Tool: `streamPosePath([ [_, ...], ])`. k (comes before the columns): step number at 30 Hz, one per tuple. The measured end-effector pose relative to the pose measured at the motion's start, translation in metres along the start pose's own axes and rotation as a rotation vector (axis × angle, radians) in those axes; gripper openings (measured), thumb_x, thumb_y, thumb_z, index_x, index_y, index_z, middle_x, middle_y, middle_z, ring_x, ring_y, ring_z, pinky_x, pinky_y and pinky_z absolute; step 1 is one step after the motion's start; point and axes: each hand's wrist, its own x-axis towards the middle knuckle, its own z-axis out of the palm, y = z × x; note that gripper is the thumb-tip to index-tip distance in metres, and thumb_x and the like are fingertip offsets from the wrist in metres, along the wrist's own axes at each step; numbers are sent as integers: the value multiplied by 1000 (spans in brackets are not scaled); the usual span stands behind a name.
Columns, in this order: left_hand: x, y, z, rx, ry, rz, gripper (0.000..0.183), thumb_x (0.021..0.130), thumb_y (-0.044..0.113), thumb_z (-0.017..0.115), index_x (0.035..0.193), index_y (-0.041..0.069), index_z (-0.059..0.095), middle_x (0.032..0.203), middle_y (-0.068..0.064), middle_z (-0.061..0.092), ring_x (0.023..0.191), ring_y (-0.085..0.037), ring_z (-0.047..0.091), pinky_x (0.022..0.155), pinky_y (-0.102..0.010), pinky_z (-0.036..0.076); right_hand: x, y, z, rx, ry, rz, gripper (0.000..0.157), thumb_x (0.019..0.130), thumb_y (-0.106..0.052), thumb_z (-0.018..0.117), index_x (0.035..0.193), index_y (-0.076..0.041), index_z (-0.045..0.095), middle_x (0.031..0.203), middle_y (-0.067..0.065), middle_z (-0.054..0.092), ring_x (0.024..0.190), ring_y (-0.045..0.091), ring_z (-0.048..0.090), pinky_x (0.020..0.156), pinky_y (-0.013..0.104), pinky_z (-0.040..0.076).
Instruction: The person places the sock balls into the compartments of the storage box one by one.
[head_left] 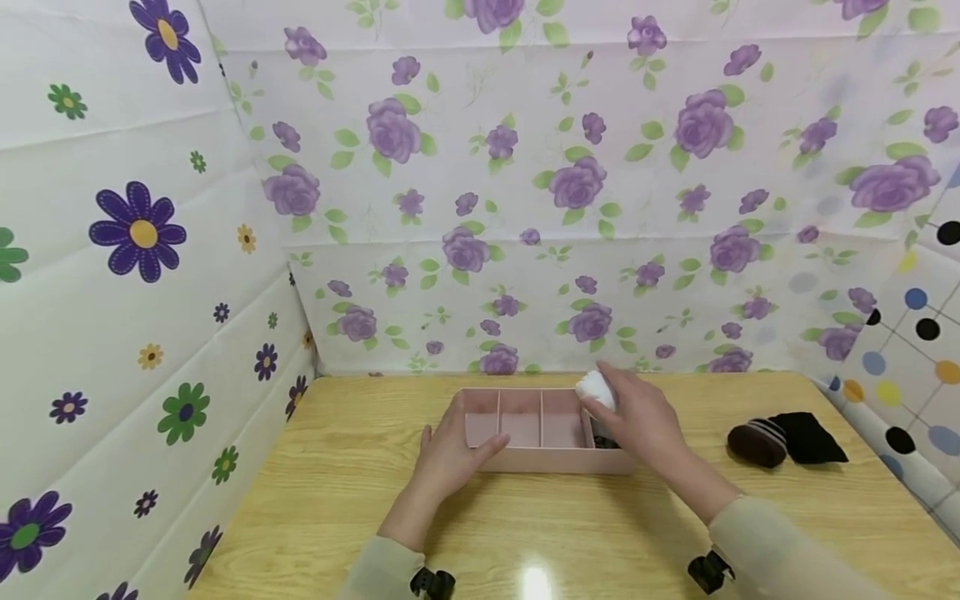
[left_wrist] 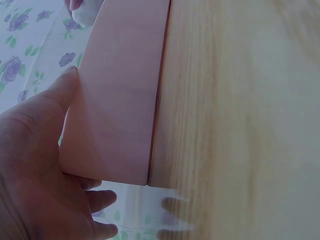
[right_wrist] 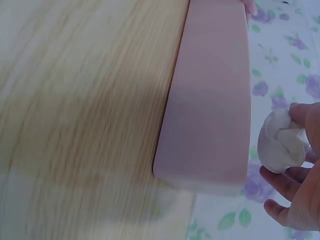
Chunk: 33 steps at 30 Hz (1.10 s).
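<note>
A pink divided storage box stands on the table with its long side toward me. My left hand holds its left end, the thumb at the near rim and the other fingers round the end wall. Above the right-end compartment, my right hand pinches a white rolled-up sock between thumb and fingertips. Something dark and patterned lies in that compartment, partly hidden by the hand. The three compartments to its left show bare pink floors.
On the table at the right lie a dark brown rolled-up sock with pale stripes and a flat black cloth beside it. Flowered sheets hang behind the table and at its left; a dotted sheet hangs at the right.
</note>
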Motion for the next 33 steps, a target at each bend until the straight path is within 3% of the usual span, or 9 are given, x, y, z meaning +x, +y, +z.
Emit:
streamPosePath([
  [7, 2, 1, 0, 4, -6, -11, 117, 99, 69, 72, 177, 3, 14, 180, -17, 25, 163, -37, 32, 128, -77, 9, 0, -13, 15, 42, 31, -40, 64, 106, -39, 78, 160, -12, 59, 141, 20, 71, 104, 41, 73, 75, 56, 60],
  [21, 2, 2, 0, 5, -6, -4, 116, 100, 69, 72, 177, 3, 14, 180, -17, 26, 163, -38, 33, 128, -77, 10, 0, -17, 38, 14, -2, -32, 63, 104, -40, 80, 157, -13, 62, 144, 20, 69, 118, 49, 67, 81, 60, 61],
  [33, 3, 1, 1, 0, -4, -13, 114, 101, 66, 73, 176, 2, 15, 180, -18, 26, 162, -39, 36, 128, -77, 10, 1, -19, 46, -20, 13, -108, 62, 99, -33, 87, 153, -10, 66, 141, 21, 70, 117, 46, 69, 88, 60, 61],
])
